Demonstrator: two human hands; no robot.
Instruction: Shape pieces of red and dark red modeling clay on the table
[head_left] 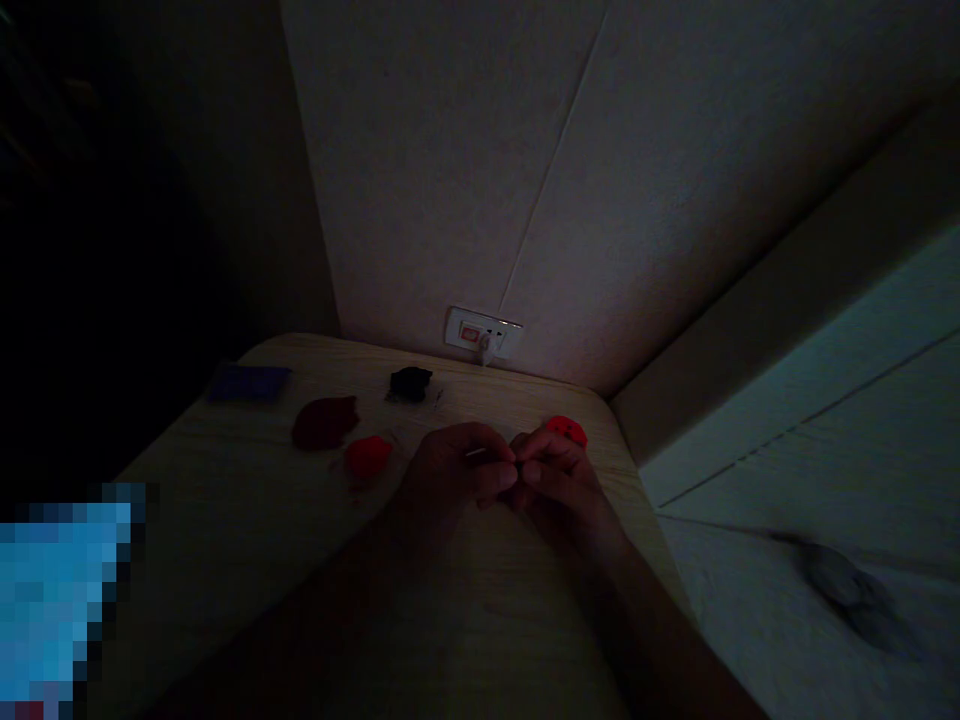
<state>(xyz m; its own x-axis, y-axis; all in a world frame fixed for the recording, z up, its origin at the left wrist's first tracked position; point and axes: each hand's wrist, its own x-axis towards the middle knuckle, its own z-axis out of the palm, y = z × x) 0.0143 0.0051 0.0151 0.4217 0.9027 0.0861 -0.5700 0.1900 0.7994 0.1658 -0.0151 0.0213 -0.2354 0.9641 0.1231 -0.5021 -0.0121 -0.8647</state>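
The scene is very dark. My left hand and my right hand meet over the middle of a light wooden table, fingertips pinched together on something small that I cannot make out. A bright red lump with dark spots sits just behind my right hand. To the left of my left hand lie a small red lump, a flat dark red piece, a black lump and a blue-purple slab.
A wall socket with a plug sits on the wall right behind the table. The table's right edge drops to a pale floor. A blurred blue patch covers the lower left corner.
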